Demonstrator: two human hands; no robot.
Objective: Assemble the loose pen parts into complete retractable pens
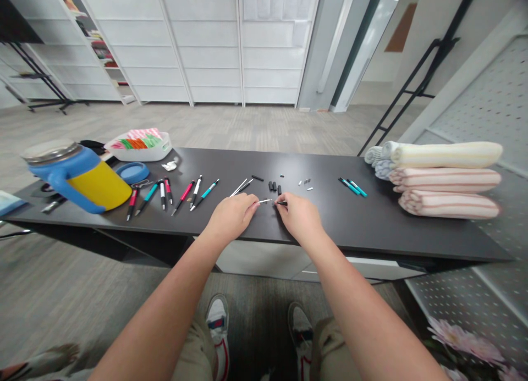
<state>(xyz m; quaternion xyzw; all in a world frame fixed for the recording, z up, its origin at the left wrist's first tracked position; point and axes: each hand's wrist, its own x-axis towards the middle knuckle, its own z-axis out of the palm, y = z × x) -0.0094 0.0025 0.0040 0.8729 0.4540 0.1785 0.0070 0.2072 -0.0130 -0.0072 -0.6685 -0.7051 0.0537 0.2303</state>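
Observation:
In the head view, my left hand (231, 215) pinches a thin white pen refill (264, 200) whose tip points right. My right hand (302, 217) is closed on a small black pen part (282, 203), its end facing the refill with a slight gap between them. Just beyond my fingers lie several short black grips (273, 186) and a longer black piece (258, 178). Loose white refills (238, 187) rest beyond my left hand. Tiny silver pieces (306, 181) are scattered past my right hand.
Pink, white and teal pens (182, 198) lie to the left, near a blue-yellow mug (94, 183), a blue lid (132, 172) and a white basket (160, 150). Teal barrels (352, 187) and rolled towels (447, 178) are on the right. The dark table's front edge (371, 250) is close.

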